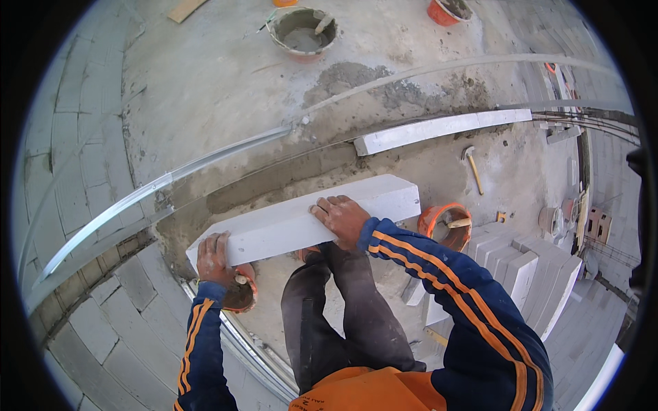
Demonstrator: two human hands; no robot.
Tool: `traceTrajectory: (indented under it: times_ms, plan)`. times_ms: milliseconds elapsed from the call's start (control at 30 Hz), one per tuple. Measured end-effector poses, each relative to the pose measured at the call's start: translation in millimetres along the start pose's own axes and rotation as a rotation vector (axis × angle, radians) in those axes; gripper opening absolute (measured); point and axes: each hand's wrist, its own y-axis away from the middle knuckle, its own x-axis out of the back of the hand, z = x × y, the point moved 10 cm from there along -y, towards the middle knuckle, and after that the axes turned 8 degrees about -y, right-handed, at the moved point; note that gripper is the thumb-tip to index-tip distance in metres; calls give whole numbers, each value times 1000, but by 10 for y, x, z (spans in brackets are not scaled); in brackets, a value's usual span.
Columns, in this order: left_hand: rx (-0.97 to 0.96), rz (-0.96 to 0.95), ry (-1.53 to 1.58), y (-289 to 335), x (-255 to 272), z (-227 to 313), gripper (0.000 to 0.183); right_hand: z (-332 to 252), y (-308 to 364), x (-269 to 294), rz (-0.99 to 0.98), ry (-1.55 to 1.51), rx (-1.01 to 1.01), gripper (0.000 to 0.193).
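A long white building block (295,222) lies across in front of me, its right end angled a little farther away. My left hand (215,262) is closed on its left end, fingers over the top edge. Farther along, my right hand (340,219) grips the near edge right of the middle, fingers bent over the top face; its thumb is hidden. Just beyond the block runs a strip of grey mortar (281,171). More white blocks (439,131) sit end to end along the same line at the far right. Whether the held block touches the ground is unclear.
Orange buckets stand near my right forearm (426,220) and below my left hand (254,291). A hammer (473,170) lies on the floor. Stacked white blocks (519,277) stand at right. A metal rail (154,186) curves across the left; a mortar tub (301,53) stands beyond.
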Motion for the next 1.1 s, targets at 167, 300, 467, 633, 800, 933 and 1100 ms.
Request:
traceTrajectory:
  times_ms: [167, 300, 467, 633, 800, 933, 1100]
  plan:
    - [112, 26, 47, -418, -870, -529, 81, 710, -898, -559, 11, 56, 56, 75]
    - [122, 70, 49, -671, -1493, -669, 82, 1192, -1245, -972, 76, 60, 85, 69]
    - [111, 125, 99, -958, -2058, -680, 83, 1680, -1434, -1330, 76, 77, 111, 71]
    - [56, 195, 106, -1124, -2376, -701, 83, 1889, -1453, -1508, 109, 47, 133, 77]
    - [14, 250, 98, -1176, -2541, -767, 79, 1968, -1576, -1637, 138, 125, 164, 83]
    - [1, 252, 92, -1234, -2642, -776, 84, 2099, -1585, -1710, 140, 168, 154, 87]
    - [-28, 253, 81, -1302, -2695, -752, 87, 2187, -1529, -1730, 160, 128, 147, 90]
